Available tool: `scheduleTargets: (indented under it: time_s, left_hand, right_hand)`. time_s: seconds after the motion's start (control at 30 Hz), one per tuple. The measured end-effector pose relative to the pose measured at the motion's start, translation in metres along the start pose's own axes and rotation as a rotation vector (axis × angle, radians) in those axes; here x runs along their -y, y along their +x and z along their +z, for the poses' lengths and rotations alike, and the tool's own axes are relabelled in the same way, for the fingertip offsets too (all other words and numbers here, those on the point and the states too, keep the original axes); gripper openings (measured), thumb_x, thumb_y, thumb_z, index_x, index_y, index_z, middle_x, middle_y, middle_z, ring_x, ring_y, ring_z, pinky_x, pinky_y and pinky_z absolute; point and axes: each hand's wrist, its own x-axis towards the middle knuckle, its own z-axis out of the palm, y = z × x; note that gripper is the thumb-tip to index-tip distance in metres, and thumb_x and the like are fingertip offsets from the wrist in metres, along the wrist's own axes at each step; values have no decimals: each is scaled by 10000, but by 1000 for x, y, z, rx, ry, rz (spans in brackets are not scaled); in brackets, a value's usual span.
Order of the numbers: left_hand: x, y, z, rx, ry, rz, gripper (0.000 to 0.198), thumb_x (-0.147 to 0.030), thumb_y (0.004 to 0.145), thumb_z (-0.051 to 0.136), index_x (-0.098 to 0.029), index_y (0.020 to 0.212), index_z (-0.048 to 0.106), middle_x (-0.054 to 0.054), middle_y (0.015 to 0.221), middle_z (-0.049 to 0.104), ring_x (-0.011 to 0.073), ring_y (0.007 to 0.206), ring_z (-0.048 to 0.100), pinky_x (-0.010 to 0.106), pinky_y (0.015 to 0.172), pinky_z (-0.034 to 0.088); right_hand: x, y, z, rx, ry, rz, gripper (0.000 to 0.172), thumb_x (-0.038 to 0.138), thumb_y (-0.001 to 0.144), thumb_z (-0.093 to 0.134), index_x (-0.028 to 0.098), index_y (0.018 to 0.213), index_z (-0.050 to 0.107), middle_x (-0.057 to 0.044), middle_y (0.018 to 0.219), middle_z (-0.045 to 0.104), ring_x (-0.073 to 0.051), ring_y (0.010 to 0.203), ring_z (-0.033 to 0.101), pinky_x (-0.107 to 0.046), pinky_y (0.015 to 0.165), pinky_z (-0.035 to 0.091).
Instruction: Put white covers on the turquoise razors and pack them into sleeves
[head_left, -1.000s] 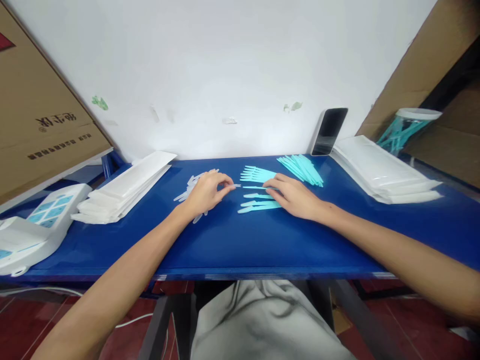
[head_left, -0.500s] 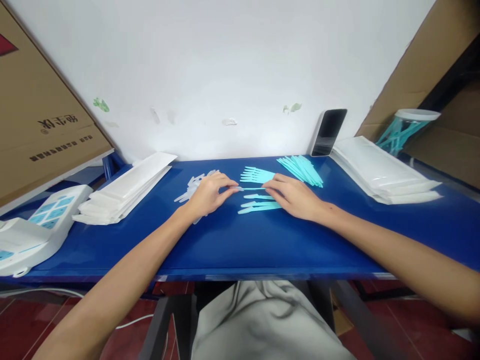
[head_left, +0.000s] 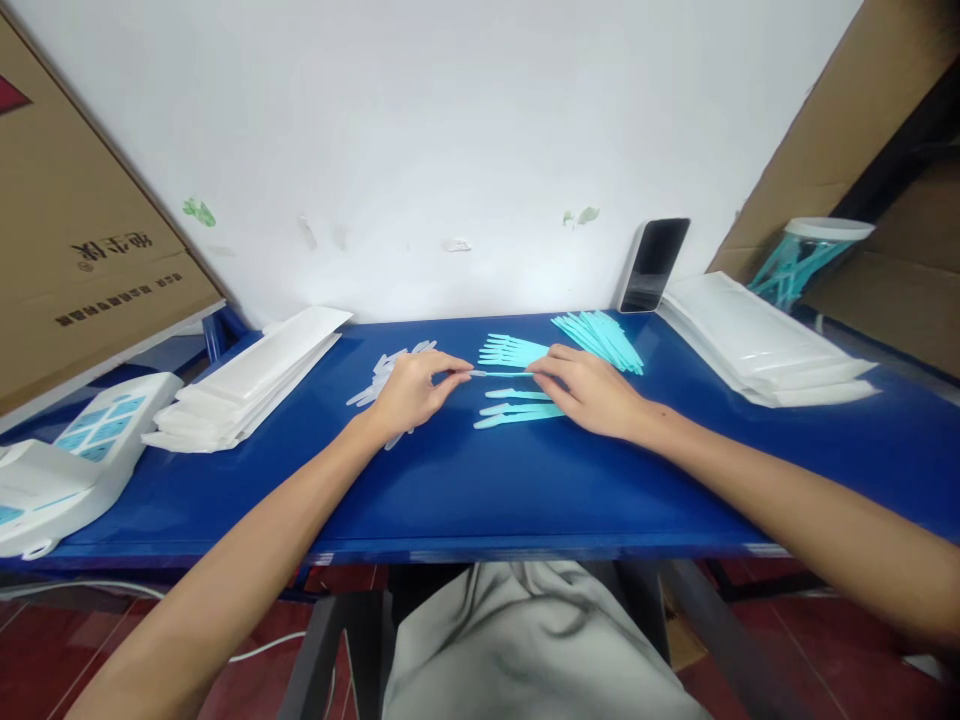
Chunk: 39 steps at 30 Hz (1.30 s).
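Between my hands a slim teal plastic stick (head_left: 508,374) lies level, its left end meeting a small clear cap (head_left: 477,373). My left hand (head_left: 421,388) pinches the cap between thumb and fingertips. My right hand (head_left: 589,388) grips the stick's right part, which its fingers hide. Behind the held stick is a fanned row of teal sticks (head_left: 511,350). Nearer me lie a few more teal sticks (head_left: 514,410) with pale left ends, partly under my right hand. Loose clear caps (head_left: 384,372) are scattered beside and beneath my left hand.
A pile of teal sticks (head_left: 604,340) lies behind my right hand. White packets (head_left: 240,385) are stacked at left, more packets (head_left: 765,340) at right. A phone (head_left: 655,265) leans on the wall. A lidded jar (head_left: 806,260) and a white-and-blue device (head_left: 105,430) flank the blue table (head_left: 465,500).
Both hands keep their grips in nearly the same place. The whole view has shifted very slightly. Slightly more of the clear cap shows beyond my left fingertips.
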Motion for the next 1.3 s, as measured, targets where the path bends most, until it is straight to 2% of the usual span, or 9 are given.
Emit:
scheduleTargets:
  time_s: [0.23,0.47,0.53,0.73,0.87,1.03,1.13,1.3]
  left_hand:
    - [-1,0,1,-2,13,42,203,-339,985,625,-192,1020,761,43,938,793,171,805,729,280,708,554]
    - [-1,0,0,69,48,60,235,-353,1011,577,-195,1044,748,53,916,776,181,814,702,304,744,535]
    - [-2,1,1,79,45,32,222,-357,998,596,-201,1018,752,48,926,779,187,825,695,320,766,531]
    - [-12,8,14,117,-92,-206,167,-332,923,686,-206,858,772,34,819,769,194,762,681,330,714,527]
    - [-17,8,16,160,-125,-197,162,-336,924,685,-205,879,768,37,829,763,192,781,667,332,731,522]
    - [-17,7,12,152,-54,-113,217,-371,971,623,-195,997,748,48,916,757,197,835,647,347,798,501]
    - [-11,6,8,174,58,-93,290,-373,1018,526,-179,1103,723,74,1019,748,221,922,641,381,873,488]
    - [5,3,-2,246,302,-123,361,-343,1034,428,-161,1109,731,108,1060,726,262,973,613,418,903,468]
  right_hand:
    - [2,-1,0,-3,5,1,334,290,1039,407,184,1126,711,-98,977,653,-243,878,641,-344,751,457]
    - [5,-2,1,32,14,-13,307,285,1030,432,188,1157,694,-100,1026,674,-235,877,640,-327,718,442]
    - [6,-2,0,34,8,-19,309,286,1035,423,187,1151,692,-97,1015,673,-231,870,633,-323,713,430]
    - [12,2,0,75,-74,-74,352,263,1056,351,194,1004,692,-68,872,629,-195,740,565,-310,634,358]
    - [14,1,2,79,-76,-91,355,276,1057,352,197,1062,698,-70,891,627,-200,756,574,-312,651,373]
    - [11,0,0,43,-42,-66,370,284,1053,354,191,1151,698,-95,946,637,-232,852,613,-325,710,427]
    - [6,0,0,43,-35,-43,400,270,1048,339,168,1201,695,-116,975,630,-249,878,615,-351,747,457]
    - [-3,-1,4,76,-57,3,406,268,1028,367,151,1216,707,-131,949,625,-280,909,610,-402,792,492]
